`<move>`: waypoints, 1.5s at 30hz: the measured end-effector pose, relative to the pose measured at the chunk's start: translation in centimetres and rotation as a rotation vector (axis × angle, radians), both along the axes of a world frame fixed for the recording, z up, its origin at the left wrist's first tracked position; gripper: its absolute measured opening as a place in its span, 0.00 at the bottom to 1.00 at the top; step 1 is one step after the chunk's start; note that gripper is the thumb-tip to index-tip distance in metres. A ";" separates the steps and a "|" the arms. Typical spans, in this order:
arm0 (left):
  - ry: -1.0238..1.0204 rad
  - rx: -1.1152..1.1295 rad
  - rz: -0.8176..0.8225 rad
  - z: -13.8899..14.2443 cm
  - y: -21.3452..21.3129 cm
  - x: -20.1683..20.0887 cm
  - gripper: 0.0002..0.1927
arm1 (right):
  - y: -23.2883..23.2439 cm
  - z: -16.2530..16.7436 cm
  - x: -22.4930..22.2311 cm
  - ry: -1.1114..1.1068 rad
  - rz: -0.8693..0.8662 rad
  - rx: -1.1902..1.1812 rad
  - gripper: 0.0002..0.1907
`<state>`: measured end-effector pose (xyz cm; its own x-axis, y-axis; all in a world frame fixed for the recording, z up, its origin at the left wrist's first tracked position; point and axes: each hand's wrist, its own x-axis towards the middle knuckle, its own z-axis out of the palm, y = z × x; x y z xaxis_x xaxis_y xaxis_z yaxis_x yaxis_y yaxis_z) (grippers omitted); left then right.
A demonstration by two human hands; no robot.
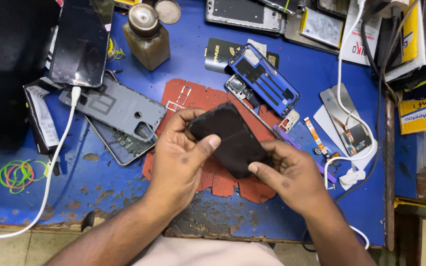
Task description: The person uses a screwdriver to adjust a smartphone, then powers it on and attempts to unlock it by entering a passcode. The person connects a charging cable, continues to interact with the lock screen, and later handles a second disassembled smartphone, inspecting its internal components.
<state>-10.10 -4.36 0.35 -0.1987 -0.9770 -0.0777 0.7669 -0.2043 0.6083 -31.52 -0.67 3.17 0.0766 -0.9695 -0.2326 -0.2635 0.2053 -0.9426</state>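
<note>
Head view: we hold one black phone (pixel 230 139) above the counter (pixel 321 74), left hand (pixel 181 157) and right hand (pixel 292 172) each clamped on it, long axis slanting upper left to lower right. Beyond lie one grey cover (pixel 119 106), one blue frame (pixel 264 79), one bottle (pixel 146 37).

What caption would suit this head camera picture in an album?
Both hands, left and right, hold a black phone part above a cluttered blue workbench.
</note>
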 end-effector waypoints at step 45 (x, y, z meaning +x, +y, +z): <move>0.109 0.074 -0.311 0.8 3.6 1.6 0.50 | 3.0 4.2 -0.6 0.754 0.038 -0.522 0.22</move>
<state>-8.52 -0.75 1.14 -0.4976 -0.8606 -0.1083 0.7208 -0.4797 0.5004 -32.17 2.37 7.33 0.1161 -0.9655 0.2330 -0.8442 -0.2195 -0.4890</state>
